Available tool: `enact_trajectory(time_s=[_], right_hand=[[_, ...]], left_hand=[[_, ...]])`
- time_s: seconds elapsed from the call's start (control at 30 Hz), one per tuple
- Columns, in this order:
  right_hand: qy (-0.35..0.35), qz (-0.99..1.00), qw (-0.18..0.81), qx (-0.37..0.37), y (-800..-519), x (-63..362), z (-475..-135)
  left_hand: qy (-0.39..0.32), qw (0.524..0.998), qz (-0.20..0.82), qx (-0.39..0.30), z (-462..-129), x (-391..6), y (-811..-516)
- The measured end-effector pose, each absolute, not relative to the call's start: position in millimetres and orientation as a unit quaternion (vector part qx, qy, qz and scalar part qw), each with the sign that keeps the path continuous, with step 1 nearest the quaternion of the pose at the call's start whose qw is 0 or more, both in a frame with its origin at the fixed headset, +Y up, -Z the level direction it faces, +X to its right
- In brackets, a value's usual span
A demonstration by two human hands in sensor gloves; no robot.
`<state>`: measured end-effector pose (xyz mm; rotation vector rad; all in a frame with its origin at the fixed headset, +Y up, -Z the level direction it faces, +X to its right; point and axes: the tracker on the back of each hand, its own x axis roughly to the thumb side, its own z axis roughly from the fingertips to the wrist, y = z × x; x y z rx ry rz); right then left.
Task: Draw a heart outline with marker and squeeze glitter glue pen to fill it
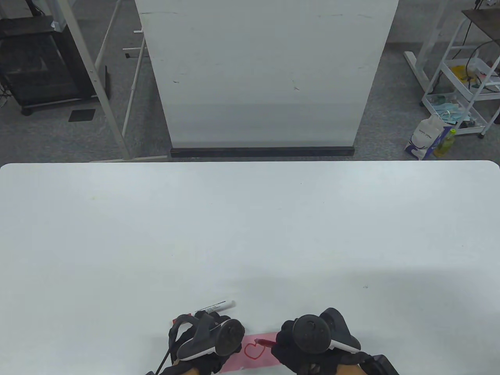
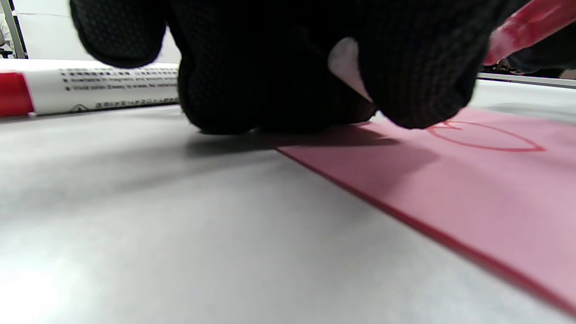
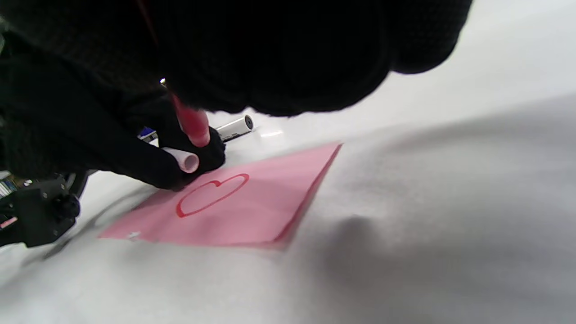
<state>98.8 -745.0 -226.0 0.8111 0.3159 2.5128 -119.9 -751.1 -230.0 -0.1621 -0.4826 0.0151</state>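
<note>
Nearest us, our right hand [image 1: 312, 343] clamps its fingers round the red glitter glue pen [image 3: 191, 123], tip above the heart outline [image 3: 210, 194] on the pink card [image 3: 252, 211]; our left hand [image 1: 207, 338], fingers curled round a small pale cap [image 3: 183, 159], rests on the card's edge; beyond lies the marker [image 1: 215, 306]

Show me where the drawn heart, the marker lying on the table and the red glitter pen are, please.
heart outline [image 3: 211, 194]: right wrist view, on the pink paper inside the red line.
marker [image 1: 216, 306]: table view, middle of its white barrel.
glitter glue pen [image 3: 192, 124]: right wrist view, red tube below the fingers.
</note>
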Motion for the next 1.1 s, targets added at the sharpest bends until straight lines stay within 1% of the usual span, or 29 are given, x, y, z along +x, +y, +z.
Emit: enact_trajectory(time_s=[0.03, 0.07, 0.13, 0.23, 0.4, 0.63, 0.9, 1.1], right_hand=[[0.111, 0.917, 0.244, 0.296, -744.7, 99.1, -226.0], [0.087, 0.913, 0.266, 0.296, -743.1, 99.7, -226.9], [0.074, 0.908, 0.288, 0.294, -742.5, 99.7, -228.2], [0.082, 0.901, 0.317, 0.285, -745.2, 98.3, -228.7], [0.105, 0.898, 0.324, 0.277, -751.2, 93.8, -228.6], [0.118, 0.891, 0.352, 0.263, -754.3, 86.5, -233.1], [0.129, 0.892, 0.345, 0.262, -761.1, 76.5, -237.4], [0.129, 0.891, 0.349, 0.261, -761.2, 74.5, -237.7]], left_hand=[[-0.239, 0.968, 0.007, -0.080, -230.0, -119.9, -750.9], [-0.239, 0.968, 0.009, -0.081, -230.1, -120.0, -751.1], [-0.239, 0.968, 0.010, -0.082, -230.4, -120.0, -751.2], [-0.238, 0.968, 0.013, -0.085, -230.6, -120.2, -751.3], [-0.238, 0.968, 0.009, -0.080, -230.2, -119.7, -751.2], [-0.237, 0.969, 0.002, -0.074, -231.0, -118.4, -750.7], [-0.233, 0.969, 0.003, -0.077, -231.3, -118.1, -750.8], [-0.233, 0.969, 0.006, -0.081, -232.2, -118.2, -750.9]])
